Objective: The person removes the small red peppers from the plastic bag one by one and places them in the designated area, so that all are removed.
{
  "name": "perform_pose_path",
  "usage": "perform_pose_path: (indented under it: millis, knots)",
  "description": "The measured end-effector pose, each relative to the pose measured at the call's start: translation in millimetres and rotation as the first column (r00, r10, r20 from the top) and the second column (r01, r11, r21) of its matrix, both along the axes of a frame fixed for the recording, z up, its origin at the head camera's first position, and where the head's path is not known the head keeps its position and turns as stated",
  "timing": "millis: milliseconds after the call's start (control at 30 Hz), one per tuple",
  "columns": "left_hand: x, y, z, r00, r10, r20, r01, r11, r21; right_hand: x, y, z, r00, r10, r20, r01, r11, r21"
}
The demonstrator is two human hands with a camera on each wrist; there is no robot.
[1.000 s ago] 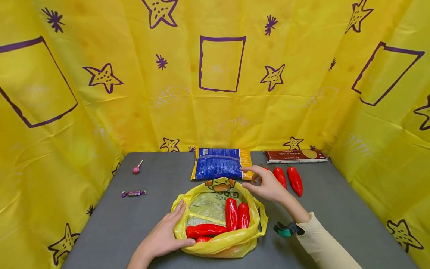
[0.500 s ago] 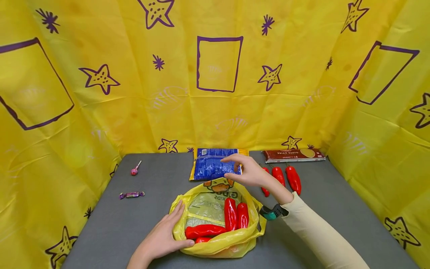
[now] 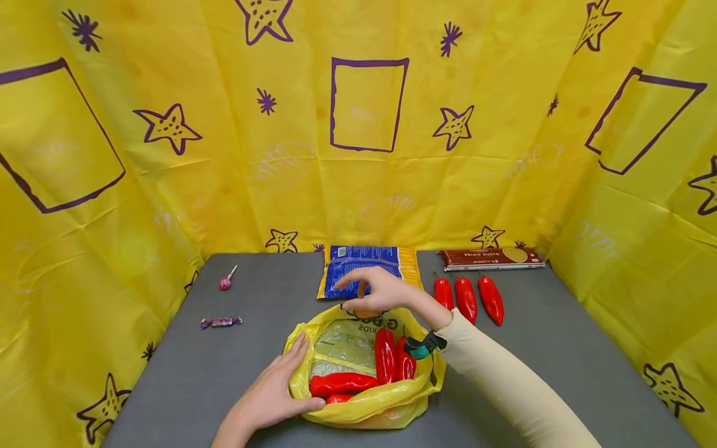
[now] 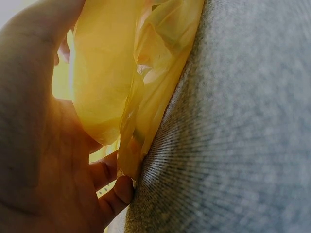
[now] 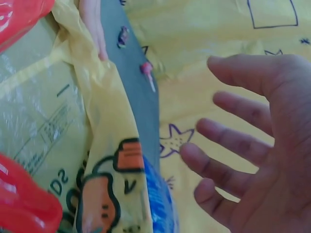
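A yellow plastic bag [image 3: 386, 401] with a duck print stands with its mouth spread, several red peppers [image 3: 343, 384] inside. My left hand [image 3: 269, 389] holds the bag's left side, thumb at the front rim; in the left wrist view its fingertips [image 4: 124, 189] curl against the yellow film. Over the bag's far rim hovers my right hand [image 3: 375, 292], fingers spread and bent with nothing between them. Behind it lies a blue and yellow packet [image 3: 364, 258], partly covered by that hand. In the right wrist view the right hand [image 5: 243, 136] is apart from the bag.
Three red peppers [image 3: 465, 297] lie to the right, below a brown spaghetti pack [image 3: 493, 258]. On the left are a lollipop [image 3: 226, 283] and a purple wrapped candy [image 3: 221, 322]. Yellow curtains [image 3: 370, 199] close off the grey table's [image 3: 263, 298] back and sides.
My right hand has moved left, from the packet's right corner to above the bag's far rim. The peppers at right are less covered by the arm. The left hand and bag stay put.
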State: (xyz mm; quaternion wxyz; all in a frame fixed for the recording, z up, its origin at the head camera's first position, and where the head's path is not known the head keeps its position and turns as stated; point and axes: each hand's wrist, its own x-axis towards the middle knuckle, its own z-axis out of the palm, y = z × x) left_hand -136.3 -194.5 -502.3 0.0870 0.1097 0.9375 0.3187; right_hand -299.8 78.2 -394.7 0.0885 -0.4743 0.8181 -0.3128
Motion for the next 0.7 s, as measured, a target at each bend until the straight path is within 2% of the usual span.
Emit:
perform_pose_path:
  millis: [233,300,433,533,700]
  knots:
    - [1.2,-1,-1.1,0.999,-0.014,-0.032,0.014,1.0,0.005,-0.9,-25,-7.9,0.989,0.096,0.116,-0.105,0.992,0.073]
    - [0.8,-1,-1.4,0.999,-0.013,-0.032,0.013,1.0,0.006,-1.7,-31,-10.3,0.974,0.157,0.161,-0.173,0.98,0.094]
    - [0.7,0,-0.6,1.0,-0.003,-0.011,0.003,1.0,0.006,-0.1,-41,-15.0,0.932,0.251,0.261,-0.295,0.944,0.146]
    - [1.2,1,0.3,1.0,0.013,0.009,-0.013,1.0,0.01,2.8,-48,-22.1,0.91,0.289,0.299,-0.345,0.926,0.155]
    - [1.7,0,1.0,1.0,0.017,-0.001,-0.017,1.0,0.012,7.0,-56,-37.8,0.881,0.339,0.331,-0.395,0.911,0.119]
